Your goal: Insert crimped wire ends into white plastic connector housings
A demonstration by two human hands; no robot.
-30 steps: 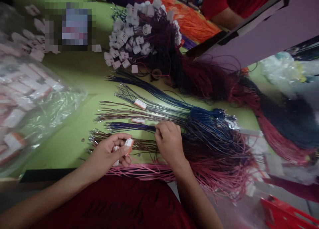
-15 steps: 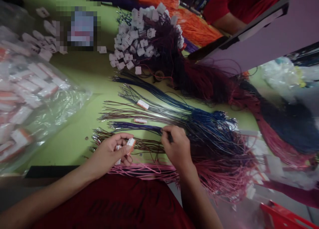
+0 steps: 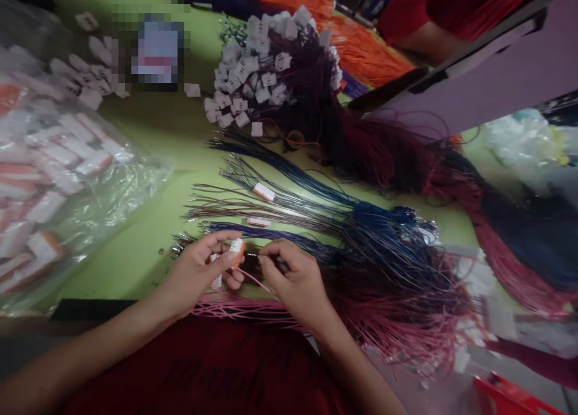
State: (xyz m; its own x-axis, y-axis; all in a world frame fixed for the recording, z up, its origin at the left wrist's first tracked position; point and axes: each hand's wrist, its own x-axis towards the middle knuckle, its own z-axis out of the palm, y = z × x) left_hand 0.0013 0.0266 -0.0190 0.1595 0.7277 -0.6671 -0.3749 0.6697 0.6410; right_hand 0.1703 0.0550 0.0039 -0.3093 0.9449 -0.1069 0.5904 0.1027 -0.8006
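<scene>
My left hand (image 3: 198, 270) is closed around a white and orange connector housing (image 3: 237, 252), gripped between thumb and fingers. A second white piece (image 3: 217, 276) shows lower in the same hand, partly hidden by the fingers. From the housing a pink wire (image 3: 253, 279) runs right, passing behind my right hand. My right hand (image 3: 293, 276) pinches a dark wire, whose metal terminal tip (image 3: 253, 255) points at the housing, a short gap away. Under both hands lie bundles of brown and pink wires (image 3: 253, 306).
Two more connector housings (image 3: 264, 192) lie among grey and brown wires. Purple wires (image 3: 271, 230) and blue wires (image 3: 289, 168) fan across the green table (image 3: 135, 222). A clear bag of housings (image 3: 67, 156) is at left; finished-looking white plugs (image 3: 244, 71) pile up behind. Another person's arm (image 3: 428, 38) shows top right.
My right hand has moved left from the purple wires toward the connector housing, bringing a wire tip close to it. A pink wire at the housing now shows. The whole view has shifted slightly.
</scene>
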